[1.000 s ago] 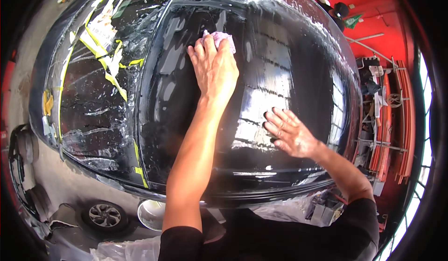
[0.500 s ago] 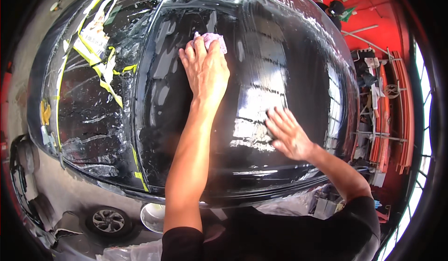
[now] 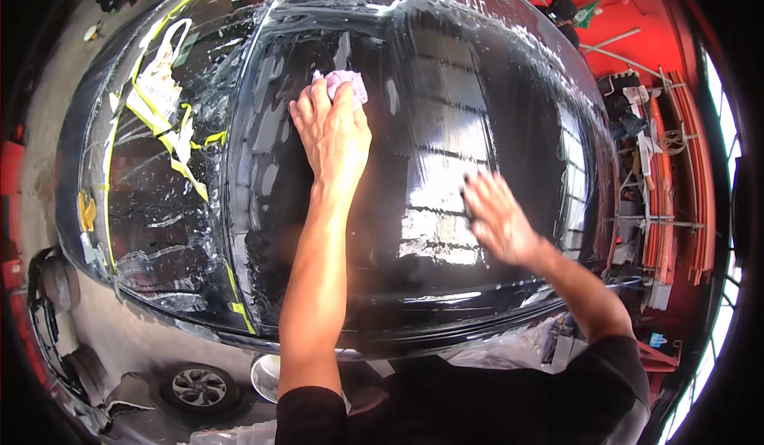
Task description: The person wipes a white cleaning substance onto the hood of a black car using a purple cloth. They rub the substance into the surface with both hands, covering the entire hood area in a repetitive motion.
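Note:
A crumpled pink-purple cloth (image 3: 350, 87) is pressed against the glossy black car roof (image 3: 525, 87) by my left hand (image 3: 333, 143), its fingers bent over the cloth's near side. My left arm reaches far across the panel. White streaks and smears mark the roof, mostly toward its far edge and left side. Farther right and nearer to me, my right hand (image 3: 501, 218) is stretched out with its palm toward the roof, beside a bright window reflection. Nothing shows in it; the underside of the palm is hidden.
Clear plastic sheeting (image 3: 151, 214) and loose yellow masking tape (image 3: 155, 123) cover the car's glass on the left. A wheel (image 3: 199, 387) and a white bucket (image 3: 265, 377) are below. Long orange-red lengths (image 3: 683, 174) rest on a rack at right. Someone in a dark cap (image 3: 563, 9) is beyond the car.
My left hand and the cloth have shifted a little left and nearer to me. My right hand has moved slightly farther out over the roof. The whole view has shifted slightly.

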A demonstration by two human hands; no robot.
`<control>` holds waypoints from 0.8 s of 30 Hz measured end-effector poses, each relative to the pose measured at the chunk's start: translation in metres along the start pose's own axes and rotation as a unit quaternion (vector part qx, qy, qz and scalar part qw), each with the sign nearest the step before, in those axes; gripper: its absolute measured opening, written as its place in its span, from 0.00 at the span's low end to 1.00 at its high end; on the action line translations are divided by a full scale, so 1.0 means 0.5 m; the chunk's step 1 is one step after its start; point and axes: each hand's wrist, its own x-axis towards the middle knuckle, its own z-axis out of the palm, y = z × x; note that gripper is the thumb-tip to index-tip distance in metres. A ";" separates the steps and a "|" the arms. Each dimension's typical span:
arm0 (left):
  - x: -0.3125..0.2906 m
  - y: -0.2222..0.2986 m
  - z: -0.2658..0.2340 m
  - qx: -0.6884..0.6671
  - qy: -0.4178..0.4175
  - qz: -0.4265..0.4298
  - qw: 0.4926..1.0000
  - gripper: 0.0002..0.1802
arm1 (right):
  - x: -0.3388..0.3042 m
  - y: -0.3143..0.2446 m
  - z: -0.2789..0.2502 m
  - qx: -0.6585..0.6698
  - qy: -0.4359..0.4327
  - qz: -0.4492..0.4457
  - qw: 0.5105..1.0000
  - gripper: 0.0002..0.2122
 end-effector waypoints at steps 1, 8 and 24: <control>-0.007 0.012 -0.006 0.008 -0.015 -0.009 1.000 0.19 | -0.091 -0.031 0.019 -0.007 -0.022 -0.034 0.999 0.30; -0.020 0.056 0.014 -0.024 -0.028 0.015 0.999 0.20 | 0.448 0.298 -0.047 -0.053 0.139 -0.064 0.987 0.28; -0.031 0.019 0.023 -0.006 -0.008 0.013 1.000 0.18 | 0.267 0.331 -0.044 -0.012 0.163 0.042 0.986 0.27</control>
